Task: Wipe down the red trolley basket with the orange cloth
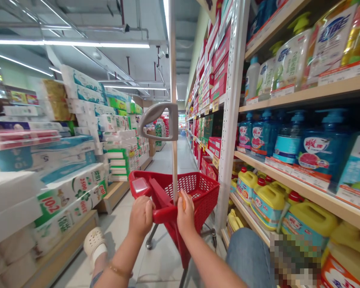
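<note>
My left hand (141, 216) and my right hand (186, 212) both grip the red handle (162, 210) of a red plastic shopping trolley-basket (192, 188), one on each side of its upright metal pole (174, 160). A grey loop handle (159, 120) tops the pole. A small orange object (183, 201) shows beside my right fingers, partly hidden by them. The basket's mesh sides hide most of its inside.
Shelves of blue pump bottles (321, 148) and yellow plastic jugs (267, 204) run along the right. Stacks of packaged tissue rolls (75, 200) line the left. A tiled aisle (168, 160) runs ahead. A white perforated sandal (94, 244) and a denim-covered knee (249, 256) show below.
</note>
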{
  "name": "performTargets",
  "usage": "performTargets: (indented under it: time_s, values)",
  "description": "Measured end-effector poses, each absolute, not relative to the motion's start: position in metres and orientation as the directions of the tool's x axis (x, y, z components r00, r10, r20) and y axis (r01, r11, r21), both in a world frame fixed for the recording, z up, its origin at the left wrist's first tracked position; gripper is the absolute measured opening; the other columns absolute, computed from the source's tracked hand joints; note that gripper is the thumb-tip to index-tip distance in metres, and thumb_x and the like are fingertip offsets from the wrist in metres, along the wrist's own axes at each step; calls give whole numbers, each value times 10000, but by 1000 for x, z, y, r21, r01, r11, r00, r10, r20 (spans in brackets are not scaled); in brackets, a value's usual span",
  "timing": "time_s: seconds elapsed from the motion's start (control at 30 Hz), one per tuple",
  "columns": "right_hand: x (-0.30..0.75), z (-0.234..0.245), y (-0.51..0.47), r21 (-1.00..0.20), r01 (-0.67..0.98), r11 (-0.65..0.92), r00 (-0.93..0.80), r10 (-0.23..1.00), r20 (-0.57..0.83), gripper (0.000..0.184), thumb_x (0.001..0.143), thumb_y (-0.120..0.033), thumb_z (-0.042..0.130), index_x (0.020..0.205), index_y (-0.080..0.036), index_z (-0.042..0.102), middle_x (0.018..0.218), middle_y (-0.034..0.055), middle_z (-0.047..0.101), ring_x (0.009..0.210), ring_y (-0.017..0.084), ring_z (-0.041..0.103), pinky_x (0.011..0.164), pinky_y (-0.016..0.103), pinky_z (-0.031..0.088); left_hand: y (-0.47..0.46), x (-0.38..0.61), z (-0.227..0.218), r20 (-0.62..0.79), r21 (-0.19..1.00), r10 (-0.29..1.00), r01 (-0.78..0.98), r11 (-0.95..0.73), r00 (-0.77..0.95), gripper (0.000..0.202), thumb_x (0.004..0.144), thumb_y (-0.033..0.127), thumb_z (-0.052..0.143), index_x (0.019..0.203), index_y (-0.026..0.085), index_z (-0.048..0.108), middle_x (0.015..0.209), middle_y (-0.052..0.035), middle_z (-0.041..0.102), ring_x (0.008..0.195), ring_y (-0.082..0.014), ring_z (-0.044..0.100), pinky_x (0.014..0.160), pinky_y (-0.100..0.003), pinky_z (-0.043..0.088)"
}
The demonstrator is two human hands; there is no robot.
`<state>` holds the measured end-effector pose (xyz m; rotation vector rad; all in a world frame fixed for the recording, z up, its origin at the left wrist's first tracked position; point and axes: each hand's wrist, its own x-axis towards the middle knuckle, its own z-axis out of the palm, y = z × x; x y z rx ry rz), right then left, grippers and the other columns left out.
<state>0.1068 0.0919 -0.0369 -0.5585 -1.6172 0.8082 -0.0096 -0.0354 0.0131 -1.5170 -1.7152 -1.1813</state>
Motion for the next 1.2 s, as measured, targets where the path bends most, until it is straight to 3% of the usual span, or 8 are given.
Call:
performTargets:
  time_s: [0.13,0.23,0.33,0.47,0.73,0.87,0.97,1.2]
  values:
    - [110,-23,31,-833,-131,537,-56,835,547,571,971,-425,317,1464,-148,236,1482,141,321,1377,241,275,1096,492,287,-29,21,12,869,251,431,967,40,-244,373,920,217,270,612,201,480,640,-25,505,680,-166,484,720,-345,385]
    - [124,-16,6,-769,-26,638,-58,767,639,597,974,-371,339,1494,-178,116,1527,118,216,1406,258,188,1104,535,255,-27,41,12,857,255,435,961,104,-275,387,923,231,273,611,201,500,628,-27,505,666,-169,478,696,-345,387]
    - [148,-3,10,-550,40,834,-273,538,797,543,963,-315,362,1476,-198,228,1491,101,316,1383,259,261,1113,526,255,-29,43,15,831,193,517,978,79,-206,400,923,238,270,626,201,536,635,-36,549,666,-171,491,699,-351,398]
    - [172,19,45,-410,-17,912,-489,350,799,417,943,-266,410,1355,-234,466,1308,59,563,1220,198,507,1049,399,401,-33,16,27,739,100,673,991,-88,-15,366,927,251,299,779,202,630,805,-46,669,850,-185,580,829,-367,423]
    - [139,35,31,-382,239,893,-440,450,777,431,928,-265,394,1314,-113,511,1267,164,578,1189,295,527,1028,507,382,-11,29,16,811,176,541,975,136,-222,377,924,239,294,758,177,627,831,-87,680,860,-210,591,885,-400,431]
    - [157,33,32,-239,235,942,-480,326,814,445,932,-258,390,1338,-97,478,1293,166,558,1223,282,501,1039,488,380,-14,32,26,734,112,652,981,158,-189,365,915,240,301,823,181,649,865,-88,692,863,-212,607,862,-398,436]
    - [176,31,46,-181,199,963,-521,260,813,441,936,-269,397,1345,-124,472,1307,140,552,1234,265,494,1037,467,394,-20,10,46,686,78,702,979,188,-189,375,924,278,293,992,184,650,1086,-88,673,1071,-228,569,932,-406,406]
    - [149,31,43,-265,353,898,-477,416,775,429,907,-229,410,1281,-57,529,1285,217,547,1234,343,480,1045,541,339,-12,4,62,617,65,733,947,313,-285,388,926,280,284,885,162,651,907,-99,686,921,-216,611,861,-362,417]
